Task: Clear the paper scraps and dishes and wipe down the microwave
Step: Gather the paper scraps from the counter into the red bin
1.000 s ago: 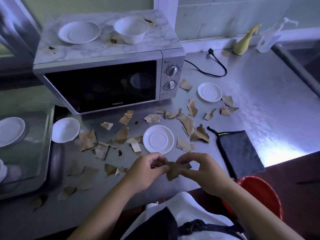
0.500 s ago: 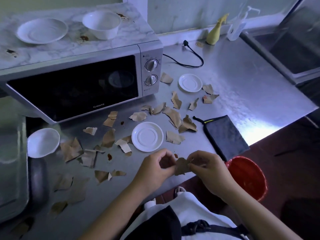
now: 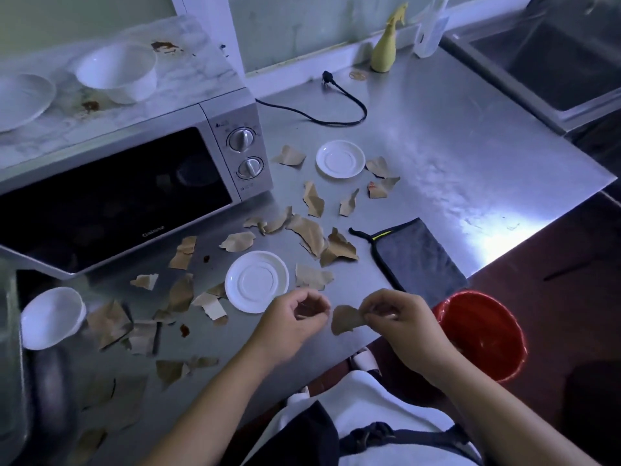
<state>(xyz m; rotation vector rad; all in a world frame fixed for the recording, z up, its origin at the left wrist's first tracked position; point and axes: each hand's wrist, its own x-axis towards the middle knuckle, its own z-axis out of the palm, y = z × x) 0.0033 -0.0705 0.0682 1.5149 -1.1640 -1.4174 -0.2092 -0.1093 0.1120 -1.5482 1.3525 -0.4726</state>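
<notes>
My right hand [image 3: 400,319] pinches a brown paper scrap [image 3: 345,320] over the counter's front edge, just left of the red bin [image 3: 487,334]. My left hand [image 3: 294,319] hovers beside it, apart from the scrap, fingers curled; what lies inside them is hidden. Several torn scraps [image 3: 309,233] litter the steel counter [image 3: 453,146]. Among them stand two white saucers [image 3: 257,280] [image 3: 340,158] and a white bowl [image 3: 52,317]. The microwave [image 3: 117,203] carries a bowl [image 3: 117,72], a plate [image 3: 20,99] and brown stains on top.
A grey cloth [image 3: 420,253] lies right of the scraps. The microwave's black cord [image 3: 336,105] trails unplugged across the counter. A yellow spray bottle [image 3: 386,45] and a clear bottle [image 3: 430,25] stand at the wall. A sink [image 3: 554,62] is at the far right.
Both hands held the scrap together before; now my left hand has let go and only the right holds it. The view has swung right, towards the red bin.
</notes>
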